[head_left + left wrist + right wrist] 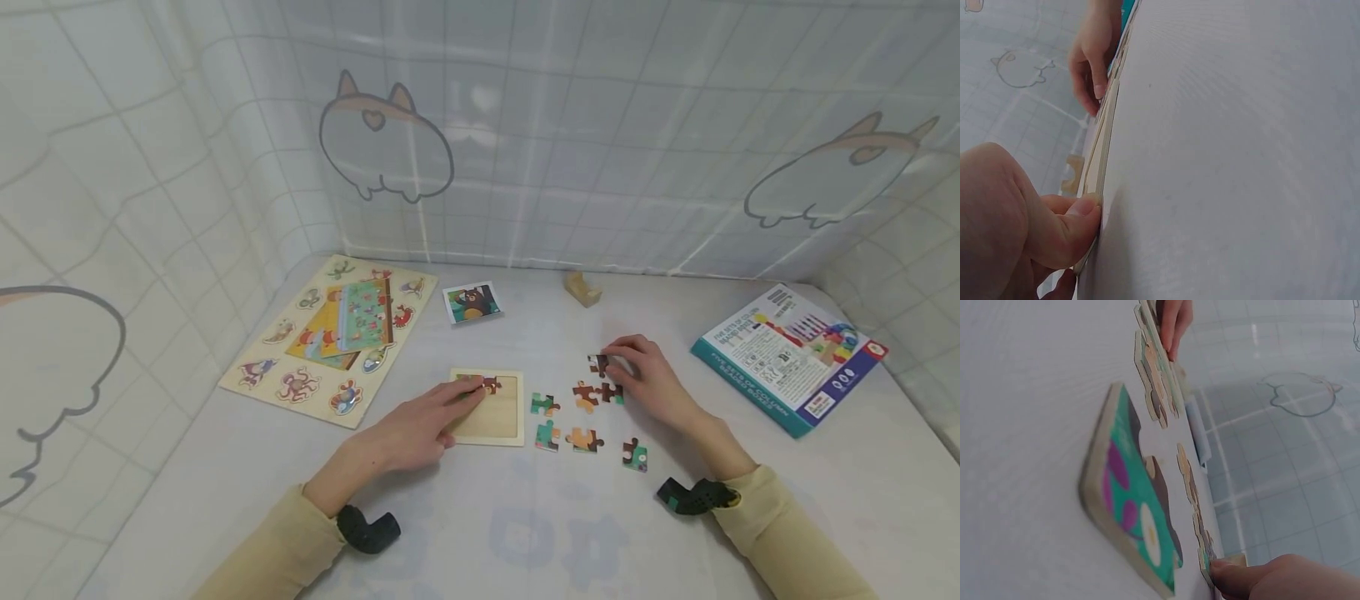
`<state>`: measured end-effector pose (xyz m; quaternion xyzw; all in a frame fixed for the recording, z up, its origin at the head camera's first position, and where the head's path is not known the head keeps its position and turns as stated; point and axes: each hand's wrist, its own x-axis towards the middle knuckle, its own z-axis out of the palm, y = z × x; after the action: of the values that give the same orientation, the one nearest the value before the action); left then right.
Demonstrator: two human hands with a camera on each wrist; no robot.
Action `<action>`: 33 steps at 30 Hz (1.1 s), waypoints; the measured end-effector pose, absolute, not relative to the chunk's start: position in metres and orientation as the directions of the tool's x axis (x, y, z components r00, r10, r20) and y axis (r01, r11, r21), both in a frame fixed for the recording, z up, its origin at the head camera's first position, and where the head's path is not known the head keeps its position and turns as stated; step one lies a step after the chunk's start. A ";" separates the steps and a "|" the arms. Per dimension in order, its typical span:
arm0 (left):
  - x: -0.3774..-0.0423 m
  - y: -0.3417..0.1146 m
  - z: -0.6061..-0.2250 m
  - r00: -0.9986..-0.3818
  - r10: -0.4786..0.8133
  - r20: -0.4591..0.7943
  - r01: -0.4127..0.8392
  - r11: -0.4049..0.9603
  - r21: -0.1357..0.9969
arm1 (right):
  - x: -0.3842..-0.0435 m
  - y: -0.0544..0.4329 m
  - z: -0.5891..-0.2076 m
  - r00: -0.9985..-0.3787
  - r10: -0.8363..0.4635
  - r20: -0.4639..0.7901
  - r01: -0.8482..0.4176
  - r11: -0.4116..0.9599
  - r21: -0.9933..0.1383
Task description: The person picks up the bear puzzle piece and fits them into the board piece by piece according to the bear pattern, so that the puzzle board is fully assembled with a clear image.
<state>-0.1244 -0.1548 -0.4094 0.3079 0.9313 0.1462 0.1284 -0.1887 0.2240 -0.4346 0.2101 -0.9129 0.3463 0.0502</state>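
Note:
My left hand [415, 425] is at the left side of a shallow wooden puzzle tray [487, 441]. Its thumb presses the near rim, and the index finger reaches over a bear-printed puzzle piece [491, 384] in the tray's upper part. With thumb and fingertips, my right hand [651, 382] pinches a dark brown and white puzzle piece [596, 364]. Just below it lie a brown and orange piece [584, 396] and a dark piece [611, 394]. Nearer are a teal piece [547, 436], an orange-brown piece [584, 440] and a green flowered piece [1141, 512].
A board of sea animals [341, 410] with picture cards [365, 315] on it lies left. Behind the tray are a bear picture card [472, 302] and a small tan block [582, 289]. A teal and purple box [787, 358] stands right. Patterned curtain surrounds the table.

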 end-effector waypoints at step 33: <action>-0.126 -0.156 -0.411 -0.772 0.625 -0.117 0.549 0.748 0.373 | -0.188 0.221 -0.442 -0.896 -0.327 0.301 -0.443 0.702 -0.558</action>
<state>-0.1258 -0.1557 -0.4107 0.3164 0.9274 0.1608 0.1178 -0.1884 0.2214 -0.4424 0.2097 -0.9180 0.3243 0.0901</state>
